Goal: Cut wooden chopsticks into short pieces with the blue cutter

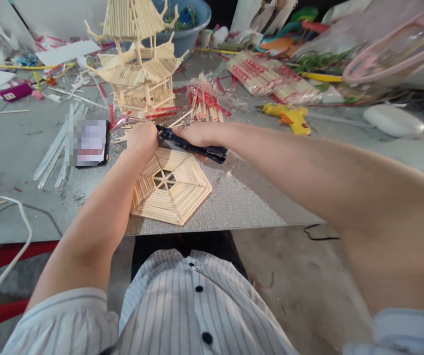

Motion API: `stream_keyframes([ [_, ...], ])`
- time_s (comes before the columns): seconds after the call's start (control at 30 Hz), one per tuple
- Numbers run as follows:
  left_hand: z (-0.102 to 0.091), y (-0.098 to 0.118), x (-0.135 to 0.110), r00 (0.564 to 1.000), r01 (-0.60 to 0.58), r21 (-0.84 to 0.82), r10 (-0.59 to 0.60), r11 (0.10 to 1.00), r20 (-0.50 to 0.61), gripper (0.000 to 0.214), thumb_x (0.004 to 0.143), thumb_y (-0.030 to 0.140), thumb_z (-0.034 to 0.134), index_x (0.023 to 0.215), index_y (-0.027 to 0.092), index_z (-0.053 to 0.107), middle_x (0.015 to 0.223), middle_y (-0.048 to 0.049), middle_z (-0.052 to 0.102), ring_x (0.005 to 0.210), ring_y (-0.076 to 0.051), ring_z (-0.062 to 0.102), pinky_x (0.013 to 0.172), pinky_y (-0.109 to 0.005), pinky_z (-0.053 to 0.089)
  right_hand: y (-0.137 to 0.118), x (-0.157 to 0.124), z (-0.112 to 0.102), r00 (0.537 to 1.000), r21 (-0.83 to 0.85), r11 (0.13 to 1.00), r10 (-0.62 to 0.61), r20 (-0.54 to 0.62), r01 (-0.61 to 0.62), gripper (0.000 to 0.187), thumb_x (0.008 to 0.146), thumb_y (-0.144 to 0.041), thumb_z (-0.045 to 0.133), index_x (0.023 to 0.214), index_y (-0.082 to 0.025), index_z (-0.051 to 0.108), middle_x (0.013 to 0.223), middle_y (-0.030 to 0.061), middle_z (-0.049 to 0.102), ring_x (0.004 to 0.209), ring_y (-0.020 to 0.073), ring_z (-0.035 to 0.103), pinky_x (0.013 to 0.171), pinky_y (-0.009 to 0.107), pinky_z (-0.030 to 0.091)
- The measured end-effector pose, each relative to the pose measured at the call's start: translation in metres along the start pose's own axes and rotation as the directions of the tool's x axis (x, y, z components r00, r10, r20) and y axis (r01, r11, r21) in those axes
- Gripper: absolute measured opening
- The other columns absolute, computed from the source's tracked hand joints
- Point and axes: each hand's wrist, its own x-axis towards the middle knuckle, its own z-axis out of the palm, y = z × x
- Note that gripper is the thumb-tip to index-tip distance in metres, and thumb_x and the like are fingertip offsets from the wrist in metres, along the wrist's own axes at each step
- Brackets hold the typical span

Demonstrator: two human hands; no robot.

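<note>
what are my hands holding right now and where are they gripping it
The right hand grips dark cutters by the handles. The left hand is closed at their tip; what it holds is hidden.

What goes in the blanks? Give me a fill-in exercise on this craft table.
1. The flat stick panel under the hands has ___ sides.
2. The glue gun is ___ in colour.
3. The right hand grips a dark ___-handled tool.
4. The stick tower stands ___ the left hand.

Missing words: six; yellow; blue; behind
</note>
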Motion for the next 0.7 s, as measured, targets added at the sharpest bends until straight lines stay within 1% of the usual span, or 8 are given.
stream_keyframes([
  [0.07, -0.001, 0.001, 0.000, 1.000, 0.002, 0.003, -0.002, 1.000, 0.010, 0.030, 0.081, 0.011, 0.048, 0.101, 0.010, 0.070, 0.111, -0.0235, 0.070, 0.103, -0.034, 0.066, 0.087, -0.045, 0.049, 0.001, 0.002, 0.001, 1.000, 0.002, 1.000, 0.015, -0.019, -0.015, 0.068, 0.089, -0.069, 0.029, 0.097, -0.018, 0.074, 0.074, 0.0108, 0.070, 0.079, 0.0278, 0.069, 0.076, 0.039, 0.051],
  [0.13, -0.002, 0.002, 0.000, 1.000, 0.003, -0.005, -0.003, 1.000, 0.017, 0.029, 0.081, 0.011, 0.049, 0.101, 0.009, 0.070, 0.112, -0.0237, 0.069, 0.105, -0.035, 0.065, 0.088, -0.045, 0.048, -0.002, 0.001, 0.001, 0.995, -0.018, 0.996, 0.093, -0.021, -0.093, 0.067, 0.088, -0.070, 0.032, 0.096, -0.019, 0.074, 0.076, 0.0109, 0.070, 0.079, 0.0274, 0.069, 0.077, 0.038, 0.051],
  [0.2, -0.002, 0.001, 0.000, 1.000, 0.006, -0.017, -0.006, 1.000, 0.017, 0.030, 0.082, 0.011, 0.049, 0.103, 0.009, 0.070, 0.113, -0.0234, 0.069, 0.107, -0.035, 0.064, 0.089, -0.045, 0.048, -0.007, -0.003, 0.000, 0.988, -0.015, 0.987, 0.158, 0.003, -0.157, 0.066, 0.089, -0.069, 0.033, 0.095, -0.019, 0.074, 0.076, 0.0107, 0.069, 0.078, 0.0265, 0.069, 0.078, 0.038, 0.051],
  [0.27, -0.001, 0.000, 0.001, 1.000, 0.010, -0.013, -0.009, 1.000, 0.010, 0.030, 0.083, 0.012, 0.049, 0.105, 0.010, 0.070, 0.114, -0.0228, 0.068, 0.107, -0.034, 0.064, 0.088, -0.045, 0.048, -0.012, -0.007, -0.002, 0.983, 0.003, 0.983, 0.182, 0.038, -0.182, 0.066, 0.091, -0.067, 0.029, 0.093, -0.018, 0.074, 0.071, 0.0101, 0.067, 0.076, 0.0260, 0.068, 0.077, 0.038, 0.050],
  [0.4, 0.002, -0.001, 0.002, 1.000, 0.004, 0.027, -0.004, 1.000, 0.003, 0.030, 0.085, 0.017, 0.050, 0.106, 0.009, 0.070, 0.114, -0.0221, 0.068, 0.104, -0.033, 0.064, 0.087, -0.044, 0.048, -0.019, -0.016, -0.006, 0.982, -0.032, 0.982, 0.185, 0.044, -0.184, 0.067, 0.095, -0.060, 0.024, 0.077, -0.017, 0.071, 0.057, 0.0079, 0.060, 0.073, 0.0252, 0.066, 0.079, 0.038, 0.048],
  [0.53, 0.001, -0.002, 0.002, 1.000, -0.005, 0.039, 0.004, 0.999, 0.010, 0.033, 0.085, 0.019, 0.049, 0.106, 0.007, 0.070, 0.114, -0.0237, 0.068, 0.104, -0.035, 0.064, 0.086, -0.045, 0.048, -0.019, -0.022, -0.008, 0.987, -0.010, 0.988, 0.151, 0.046, -0.151, 0.068, 0.095, -0.058, 0.021, 0.053, -0.018, 0.057, 0.046, 0.0059, 0.051, 0.064, 0.0212, 0.062, 0.079, 0.036, 0.046],
  [0.6, 0.000, -0.002, 0.002, 1.000, -0.002, 0.036, 0.002, 0.999, 0.013, 0.033, 0.085, 0.019, 0.048, 0.107, 0.007, 0.070, 0.115, -0.0239, 0.067, 0.106, -0.035, 0.064, 0.087, -0.045, 0.049, -0.019, -0.022, -0.008, 0.991, -0.001, 0.991, 0.132, 0.025, -0.132, 0.064, 0.095, -0.056, 0.024, 0.050, -0.019, 0.050, 0.044, 0.0046, 0.047, 0.067, 0.0204, 0.061, 0.079, 0.034, 0.045],
  [0.7, -0.001, -0.001, 0.002, 1.000, -0.002, 0.025, 0.001, 1.000, 0.022, 0.033, 0.084, 0.017, 0.049, 0.108, 0.008, 0.070, 0.116, -0.0233, 0.067, 0.108, -0.036, 0.063, 0.089, -0.046, 0.048, -0.019, -0.021, -0.008, 0.991, -0.011, 0.991, 0.132, 0.020, -0.132, 0.057, 0.095, -0.054, 0.027, 0.051, -0.021, 0.044, 0.046, 0.0039, 0.044, 0.078, 0.0223, 0.061, 0.080, 0.034, 0.044],
])
